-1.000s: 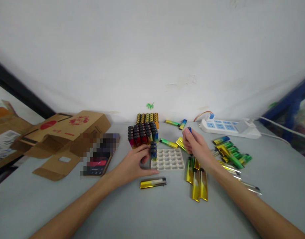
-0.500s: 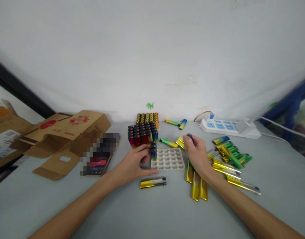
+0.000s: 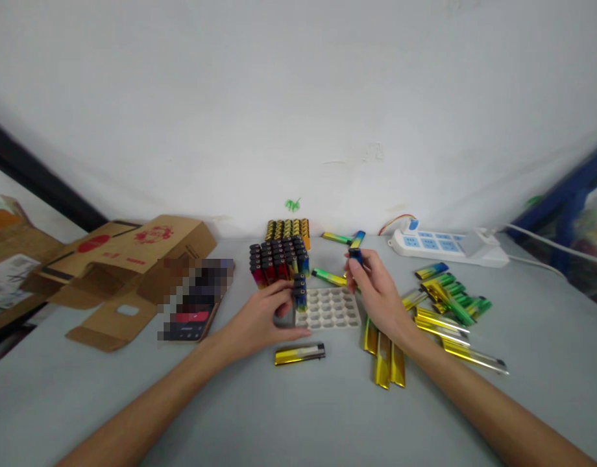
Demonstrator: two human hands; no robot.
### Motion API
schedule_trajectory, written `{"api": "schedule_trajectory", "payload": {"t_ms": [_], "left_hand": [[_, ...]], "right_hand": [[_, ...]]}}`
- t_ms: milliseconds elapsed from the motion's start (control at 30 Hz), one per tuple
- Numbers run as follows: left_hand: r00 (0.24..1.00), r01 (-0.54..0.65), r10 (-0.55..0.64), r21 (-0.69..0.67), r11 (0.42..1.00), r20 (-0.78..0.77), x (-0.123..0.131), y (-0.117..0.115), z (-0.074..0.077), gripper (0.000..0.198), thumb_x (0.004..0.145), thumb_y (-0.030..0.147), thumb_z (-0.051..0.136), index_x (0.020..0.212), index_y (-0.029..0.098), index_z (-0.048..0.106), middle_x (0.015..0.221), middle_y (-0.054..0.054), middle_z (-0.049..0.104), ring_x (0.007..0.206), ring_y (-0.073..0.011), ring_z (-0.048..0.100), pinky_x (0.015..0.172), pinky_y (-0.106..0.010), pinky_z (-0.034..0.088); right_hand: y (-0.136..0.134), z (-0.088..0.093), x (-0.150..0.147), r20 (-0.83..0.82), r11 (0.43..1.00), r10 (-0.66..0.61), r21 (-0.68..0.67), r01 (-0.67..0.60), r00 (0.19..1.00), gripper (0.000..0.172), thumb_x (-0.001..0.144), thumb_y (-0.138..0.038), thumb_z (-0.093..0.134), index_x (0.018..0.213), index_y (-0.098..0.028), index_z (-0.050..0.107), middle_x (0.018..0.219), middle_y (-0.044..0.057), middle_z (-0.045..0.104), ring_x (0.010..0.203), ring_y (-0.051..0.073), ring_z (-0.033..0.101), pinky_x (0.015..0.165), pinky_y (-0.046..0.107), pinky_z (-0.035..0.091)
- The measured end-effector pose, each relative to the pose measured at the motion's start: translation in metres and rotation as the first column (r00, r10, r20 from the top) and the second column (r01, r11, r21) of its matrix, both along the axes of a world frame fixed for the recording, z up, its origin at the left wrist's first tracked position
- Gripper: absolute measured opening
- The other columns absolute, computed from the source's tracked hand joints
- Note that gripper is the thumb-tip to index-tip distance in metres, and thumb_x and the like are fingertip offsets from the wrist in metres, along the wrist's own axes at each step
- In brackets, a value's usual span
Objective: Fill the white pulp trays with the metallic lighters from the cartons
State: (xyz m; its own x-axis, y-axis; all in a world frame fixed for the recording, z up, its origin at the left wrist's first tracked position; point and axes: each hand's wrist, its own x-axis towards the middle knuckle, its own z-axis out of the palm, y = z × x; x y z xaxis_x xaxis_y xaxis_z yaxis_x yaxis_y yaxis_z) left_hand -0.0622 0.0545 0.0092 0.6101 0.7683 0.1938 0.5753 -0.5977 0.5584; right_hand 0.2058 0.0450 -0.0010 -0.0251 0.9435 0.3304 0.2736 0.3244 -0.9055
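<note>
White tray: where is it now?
Head view, middle of the table: the tray lies between the left hand and right hand, just in front of the block of standing lighters.

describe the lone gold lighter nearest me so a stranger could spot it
Find the white moulded tray in the middle of the grey table. Just in front of its near edge, by the left hand, lies one gold lighter with a black cap. Unlike the three gold lighters side by side to its right, or the blue lighter in the right hand, it lies alone and crosswise.
</note>
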Motion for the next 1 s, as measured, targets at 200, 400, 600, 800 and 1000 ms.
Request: {"api": "schedule_trajectory", "payload": {"t_ms": [200, 400, 600, 800, 1000], "left_hand": [[1.000, 0.007, -0.007, 0.002, 1.000, 0.004, 0.000, 0.001, -0.002, 0.055, 0.082, 0.053, 0.087, 0.072, 0.024, 0.041, 0.099, -0.004, 0.066, 0.090, -0.0230, 0.067, 0.072, -0.031, 0.050], [1.000, 0.011, -0.011, 0.002, 1.000, 0.010, 0.001, -0.001, 0.002, 0.052, 0.082, 0.050, 0.087, 0.072, 0.023, 0.044, 0.100, -0.004, 0.066, 0.092, -0.0236, 0.067, 0.076, -0.032, 0.052], [0.999, 0.010, -0.010, -0.009, 1.000, 0.038, 0.004, -0.002, 0.005, 0.051, 0.080, 0.049, 0.088, 0.071, 0.024, 0.044, 0.097, -0.003, 0.066, 0.091, -0.0233, 0.068, 0.076, -0.032, 0.054], [0.999, 0.023, -0.024, 0.017, 1.000, 0.034, 0.004, -0.001, 0.003, 0.052, 0.081, 0.047, 0.089, 0.072, 0.024, 0.043, 0.095, -0.002, 0.063, 0.089, -0.0218, 0.066, 0.075, -0.031, 0.053], [0.999, 0.021, -0.023, 0.038, 0.999, 0.041, 0.003, 0.000, 0.000, 0.051, 0.082, 0.051, 0.086, 0.072, 0.024, 0.045, 0.092, -0.003, 0.062, 0.088, -0.0226, 0.066, 0.078, -0.033, 0.055]], "right_hand": [[-0.012, 0.014, -0.011, 0.015, 0.984, 0.095, 0.150, -0.096, 0.995, 0.023, 0.106, -0.042, 0.062, 0.116, -0.024, 0.072, 0.115, 0.010, 0.067, 0.107, 0.023, 0.068, 0.090, 0.038, 0.061], [-0.025, 0.021, -0.024, 0.065, 0.976, 0.192, 0.096, -0.198, 0.979, 0.020, 0.096, -0.040, 0.078, 0.107, -0.023, 0.080, 0.093, 0.006, 0.078, 0.081, 0.021, 0.071, 0.078, 0.036, 0.062], [-0.030, 0.014, -0.029, 0.127, 0.970, 0.210, 0.101, -0.223, 0.969, 0.019, 0.096, -0.034, 0.078, 0.111, -0.024, 0.081, 0.099, 0.007, 0.084, 0.082, 0.023, 0.079, 0.076, 0.035, 0.065], [-0.031, 0.012, -0.033, 0.255, 0.944, 0.193, 0.216, -0.251, 0.948, 0.018, 0.101, -0.027, 0.072, 0.117, -0.023, 0.076, 0.100, 0.008, 0.083, 0.080, 0.022, 0.079, 0.074, 0.033, 0.066], [-0.030, 0.007, -0.035, 0.454, 0.892, 0.192, 0.289, -0.348, 0.870, 0.018, 0.106, -0.028, 0.063, 0.123, -0.024, 0.069, 0.108, 0.010, 0.079, 0.096, 0.024, 0.078, 0.087, 0.037, 0.065]]}}
